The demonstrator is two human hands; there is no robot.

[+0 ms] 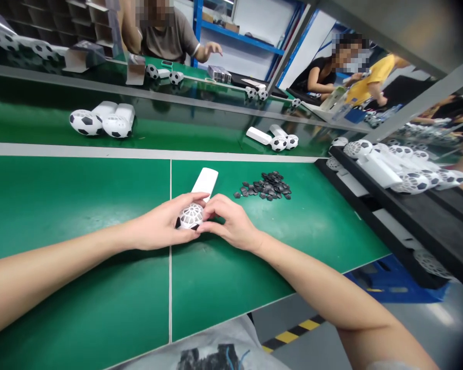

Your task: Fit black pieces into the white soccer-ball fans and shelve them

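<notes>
A white item with a round, football-patterned head (pixel 192 216) and a flat white handle (pixel 206 181) lies over the green table, its handle pointing away from me. My left hand (pixel 164 222) is wrapped round the left side of the head, thumb below and fingers above. From the right, my right hand (pixel 231 222) pinches at the head's edge, with thumb and index finger close together; any small piece between them is hidden. Dark patches show at the head's lower rim. Beyond my right hand lies a loose pile of small black pieces (pixel 272 185).
White football-headed items (pixel 118 123) stand on the ledge behind, with more (pixel 279 142) farther right. A black rack (pixel 420 205) holding several similar items borders the table's right side. A blue crate (pixel 397 280) is below. People sit across the bench.
</notes>
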